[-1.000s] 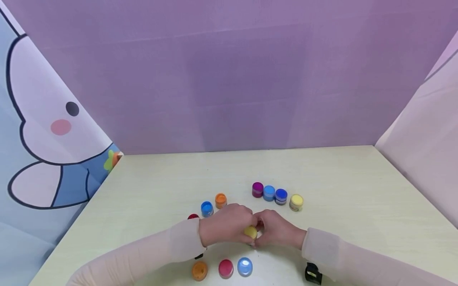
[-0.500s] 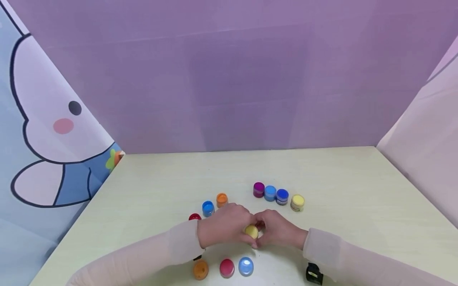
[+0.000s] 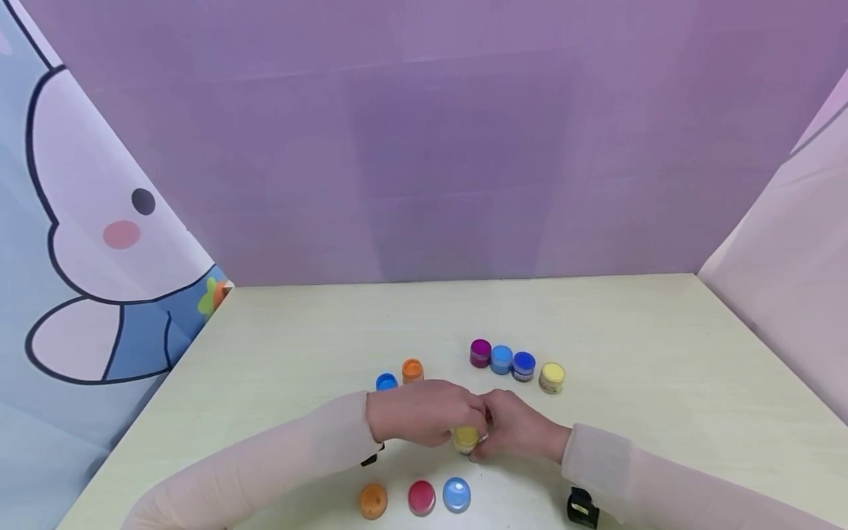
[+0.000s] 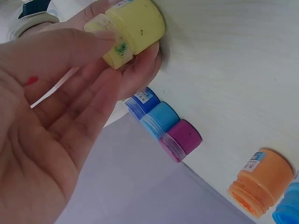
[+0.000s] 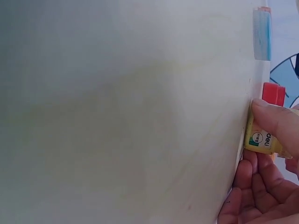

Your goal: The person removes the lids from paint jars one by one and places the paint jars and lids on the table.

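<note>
Left hand (image 3: 426, 412) and right hand (image 3: 522, 428) hold one yellow paint jar (image 3: 466, 442)

Head view: the pale tabletop (image 3: 629, 331) meets a purple backdrop (image 3: 464, 147) along its far edge, with cloth panels to left and right. Broad bare stretches lie to the right and far of the hands. Room is tighter elsewhere: an uncapped orange jar (image 3: 413, 369) and blue jar (image 3: 386, 382) sit far-left, just beside the left hand; a purple jar (image 3: 481, 354), light blue jar (image 3: 501, 359), dark blue jar (image 3: 523, 366) and second yellow jar (image 3: 551, 377) form a line on the far side; three caps (image 3: 422, 498) lie near. The held jar is at the near middle, partly covered by the left fingers above and the right fingers at its right.

Left wrist view: the jar is tilted, with a plain yellow body and a translucent cap (image 4: 122, 46) smeared green. The left thumb and fingertips pinch the cap, barely parted; whether it is fully seated cannot be told.

Right wrist view: a "deli" label shows on the jar, which fills the gap between the right thumb and curled fingers.
</note>
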Motion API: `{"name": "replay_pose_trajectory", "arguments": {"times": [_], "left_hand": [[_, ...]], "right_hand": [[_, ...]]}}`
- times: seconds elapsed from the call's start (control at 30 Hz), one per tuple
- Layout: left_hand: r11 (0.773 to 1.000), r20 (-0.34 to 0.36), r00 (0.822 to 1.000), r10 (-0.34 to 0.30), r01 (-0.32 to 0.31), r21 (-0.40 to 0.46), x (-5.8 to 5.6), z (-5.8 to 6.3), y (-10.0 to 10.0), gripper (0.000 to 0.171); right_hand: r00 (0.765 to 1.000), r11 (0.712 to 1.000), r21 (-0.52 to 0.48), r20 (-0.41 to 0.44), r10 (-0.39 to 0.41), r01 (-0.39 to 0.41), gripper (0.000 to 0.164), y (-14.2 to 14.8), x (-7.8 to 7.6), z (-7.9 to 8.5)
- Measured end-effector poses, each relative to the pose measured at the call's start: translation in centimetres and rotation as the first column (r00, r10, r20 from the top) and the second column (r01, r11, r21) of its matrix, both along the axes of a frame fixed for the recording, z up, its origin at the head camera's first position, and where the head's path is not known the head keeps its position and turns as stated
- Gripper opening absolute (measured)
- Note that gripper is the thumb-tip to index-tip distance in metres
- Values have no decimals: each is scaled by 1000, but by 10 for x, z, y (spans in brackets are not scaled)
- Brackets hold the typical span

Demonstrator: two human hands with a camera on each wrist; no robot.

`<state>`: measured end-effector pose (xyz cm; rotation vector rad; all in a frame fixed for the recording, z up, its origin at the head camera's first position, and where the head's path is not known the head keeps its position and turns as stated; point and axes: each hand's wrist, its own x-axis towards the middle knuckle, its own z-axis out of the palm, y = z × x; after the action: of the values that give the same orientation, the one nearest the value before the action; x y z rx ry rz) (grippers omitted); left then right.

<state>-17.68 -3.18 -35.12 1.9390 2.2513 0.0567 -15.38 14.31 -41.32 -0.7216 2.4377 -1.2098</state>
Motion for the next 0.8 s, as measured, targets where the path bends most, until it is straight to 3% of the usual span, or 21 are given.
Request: {"name": "replay_pose_trajectory", "arguments": {"times": [0.23, 0.43, 0.63, 0.8], "left_hand": [[999, -5, 999, -37, 37, 26, -4, -2, 4, 31], [1000, 15, 1000, -20, 20, 7, -4, -1, 7, 22], [995, 17, 996, 91, -90, -42, 1, 2, 9, 21], [968, 15, 970, 244, -243, -62, 5, 2, 10, 19]], "right_hand": [[1000, 1000, 4, -2, -6, 6, 35, 0, 0, -1], [1000, 1000, 18, -7, -12, 12, 35, 0, 1, 1], [999, 999, 45, -28, -15, 17, 35, -2, 2, 3], [999, 999, 38, -53, -6, 8, 32, -2, 2, 2]]}}
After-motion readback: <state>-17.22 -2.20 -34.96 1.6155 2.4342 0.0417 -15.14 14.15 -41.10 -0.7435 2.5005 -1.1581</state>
